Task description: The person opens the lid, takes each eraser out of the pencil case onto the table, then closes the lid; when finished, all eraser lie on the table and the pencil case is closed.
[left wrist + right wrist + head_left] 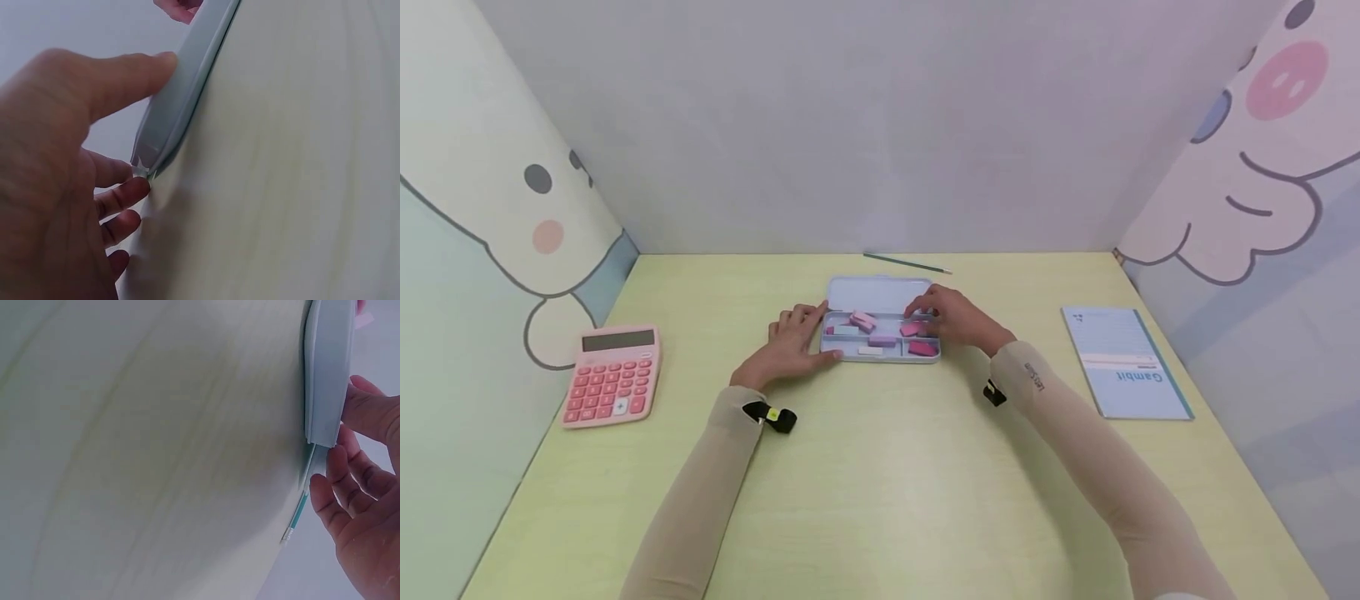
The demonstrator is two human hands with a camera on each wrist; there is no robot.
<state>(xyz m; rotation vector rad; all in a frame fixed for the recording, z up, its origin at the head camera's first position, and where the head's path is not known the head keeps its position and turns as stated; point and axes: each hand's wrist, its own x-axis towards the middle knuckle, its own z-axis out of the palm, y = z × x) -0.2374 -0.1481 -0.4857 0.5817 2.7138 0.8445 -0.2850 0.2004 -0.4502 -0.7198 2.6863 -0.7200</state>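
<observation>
An open pale blue pencil case (887,358) lies on the table, its lid (878,293) folded back. Several pink, lilac and white erasers sit in its compartments, including a pink eraser (922,348) at front right and a two-tone pink eraser (862,321) at back left. My left hand (788,346) holds the left end, thumb against the front wall and fingertips at the hinge corner. My right hand (958,318) reaches over the right end, thumb and index beside another pink eraser (911,330). Whether they pinch it is hidden.
A green pencil (906,263) lies behind the case near the wall. On the left stands a pink calculator (613,377). A notebook (1126,363) lies at the right. Walls border the table at the back and sides.
</observation>
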